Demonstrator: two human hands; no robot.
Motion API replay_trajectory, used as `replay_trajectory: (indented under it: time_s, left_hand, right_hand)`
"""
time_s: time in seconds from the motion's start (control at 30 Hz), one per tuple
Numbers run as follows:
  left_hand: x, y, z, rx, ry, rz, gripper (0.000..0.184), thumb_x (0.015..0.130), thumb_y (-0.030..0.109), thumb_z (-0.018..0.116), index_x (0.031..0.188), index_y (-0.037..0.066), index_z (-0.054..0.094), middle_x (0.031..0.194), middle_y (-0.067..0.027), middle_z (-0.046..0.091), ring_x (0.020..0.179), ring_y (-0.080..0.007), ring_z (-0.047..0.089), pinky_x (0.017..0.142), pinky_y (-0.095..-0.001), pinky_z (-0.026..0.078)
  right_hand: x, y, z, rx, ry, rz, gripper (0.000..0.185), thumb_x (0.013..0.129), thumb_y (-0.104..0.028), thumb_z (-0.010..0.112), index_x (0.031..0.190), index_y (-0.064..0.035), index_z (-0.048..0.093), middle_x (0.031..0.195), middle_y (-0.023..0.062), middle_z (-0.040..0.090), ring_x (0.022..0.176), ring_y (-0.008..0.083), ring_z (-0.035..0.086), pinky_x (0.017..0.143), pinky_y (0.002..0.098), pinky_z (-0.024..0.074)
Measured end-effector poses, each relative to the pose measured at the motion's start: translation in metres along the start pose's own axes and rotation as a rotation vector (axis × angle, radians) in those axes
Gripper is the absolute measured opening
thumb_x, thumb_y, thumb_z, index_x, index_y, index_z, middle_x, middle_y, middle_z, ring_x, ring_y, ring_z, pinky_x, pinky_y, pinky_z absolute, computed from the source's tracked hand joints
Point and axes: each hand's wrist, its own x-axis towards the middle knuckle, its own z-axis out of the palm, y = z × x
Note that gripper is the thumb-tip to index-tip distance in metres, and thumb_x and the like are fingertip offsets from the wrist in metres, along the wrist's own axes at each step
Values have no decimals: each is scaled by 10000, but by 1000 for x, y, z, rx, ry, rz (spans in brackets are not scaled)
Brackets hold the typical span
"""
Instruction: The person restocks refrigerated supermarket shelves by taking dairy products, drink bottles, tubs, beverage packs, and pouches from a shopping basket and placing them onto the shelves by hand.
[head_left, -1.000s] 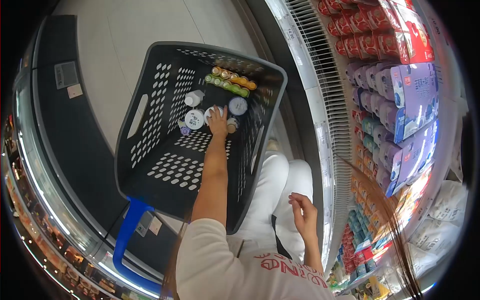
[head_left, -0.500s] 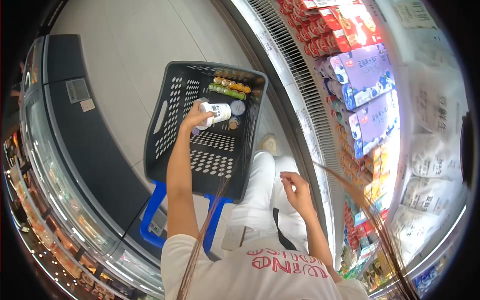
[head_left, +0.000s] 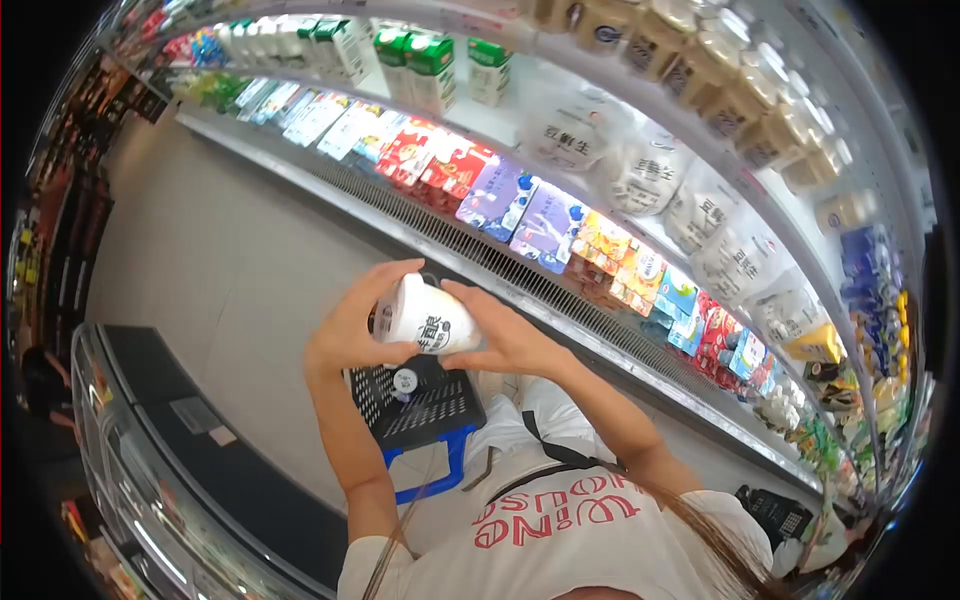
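Gripping a white tub (head_left: pixel 440 320) with both hands, the person held it tilted, its lid end toward the left and its side showing large black characters. The left hand (head_left: pixel 350 325) was clamped on the lid end, its thumb along the near side and its fingers around the far side. The right hand (head_left: pixel 510 328) was closed around the right end, its thumb and forefinger spread apart against the tub. Held up off every surface, the tub hid the far part of a dark grey shopping basket (head_left: pixel 441 432) with a blue handle (head_left: pixel 457 458). Inside the basket lay a round white-lidded container (head_left: pixel 404 381).

Along the far side ran a chilled display: green-and-white cartons (head_left: pixel 430 78) to the left on an upper shelf, red packs (head_left: pixel 455 165), purple blueberry packs (head_left: pixel 548 225) and orange packs (head_left: pixel 640 272) in a row below, with white bags (head_left: pixel 650 178) behind them. White-capped beige bottles (head_left: pixel 700 85) stood higher at the far right. At the near left curved a display case (head_left: pixel 220 490) with a dark ledge.
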Motion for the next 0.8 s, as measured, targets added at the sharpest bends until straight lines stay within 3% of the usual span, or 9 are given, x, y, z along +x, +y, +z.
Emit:
replay_trajectory:
  time_s: [0.07, 0.13, 0.23, 0.37, 0.47, 0.53, 0.63, 0.7, 0.8]
  left_hand:
    - [17, 38, 15, 259, -8, 265, 850, 580, 163, 771, 1358, 35, 453, 1245, -156, 509, 1139, -294, 512, 967, -390, 413]
    - [28, 74, 44, 320, 79, 324, 925, 557, 146, 813, 1383, 26, 415, 1247, -168, 501, 1141, -298, 508, 968, -385, 408]
    - [42, 99, 98, -219, 238, 320, 1007, 593, 157, 871, 1412, 38, 296, 1272, -173, 475, 1177, -249, 492, 954, -388, 432]
    - [78, 136, 170, -688, 155, 268, 809, 730, 67, 788, 1371, 51, 296, 1275, -142, 490, 1162, -230, 510, 950, -363, 437]
    - [100, 170, 207, -846, 104, 197, 750, 766, 18, 747, 1381, 27, 318, 1282, -133, 508, 1144, -230, 531, 945, -357, 462]
    - [115, 198, 220, -830, 29, 254, 747, 766, 6, 743, 1384, 14, 323, 1280, -137, 515, 1116, -224, 550, 918, -349, 495]
    - [136, 250, 235, -801, -56, 361, 785, 744, 56, 786, 1373, 19, 317, 1237, -177, 552, 1069, -233, 587, 879, -343, 523]
    - [158, 285, 245, -732, -56, 497, 706, 733, 103, 813, 1280, 22, 374, 1147, -171, 605, 1062, -230, 597, 889, -333, 498]
    - [192, 349, 264, -723, -114, 737, 525, 809, 191, 767, 1177, 4, 443, 1137, -176, 607, 1036, -228, 615, 885, -333, 498]
  right_hand:
    - [-24, -30, -24, 134, 65, 87, 896, 703, -249, 789, 1404, 11, 295, 1263, 212, 477, 1166, 330, 493, 1007, 412, 390]
    - [-51, -50, -38, 251, 212, 48, 844, 705, -205, 760, 1379, 28, 308, 1219, 203, 494, 1137, 318, 513, 995, 419, 400]
    - [-90, -60, -54, 284, 459, 103, 815, 721, -184, 757, 1370, 13, 306, 1200, 170, 505, 1140, 243, 507, 966, 392, 417]
    - [-132, -95, -98, 264, 750, 136, 833, 756, -212, 795, 1374, 9, 282, 1236, 155, 482, 1150, 218, 496, 939, 350, 444]
    - [-162, -101, -124, 218, 889, 62, 840, 768, -218, 790, 1385, 3, 264, 1236, 140, 488, 1144, 209, 504, 937, 352, 453]
    - [-187, -114, -150, 329, 892, 104, 769, 821, -231, 740, 1380, 14, 272, 1242, 137, 498, 1146, 215, 516, 939, 349, 457]
    - [-222, -125, -195, 173, 953, -13, 720, 818, -263, 746, 1342, 21, 341, 1227, 134, 530, 1136, 212, 534, 956, 349, 447]
    - [-236, -148, -229, 91, 1009, -82, 704, 810, -264, 756, 1324, 18, 368, 1220, 139, 542, 1135, 207, 537, 962, 347, 441]
    - [-253, -170, -290, 58, 1110, -244, 675, 795, -253, 771, 1292, 16, 402, 1189, 142, 565, 1117, 206, 553, 959, 348, 443]
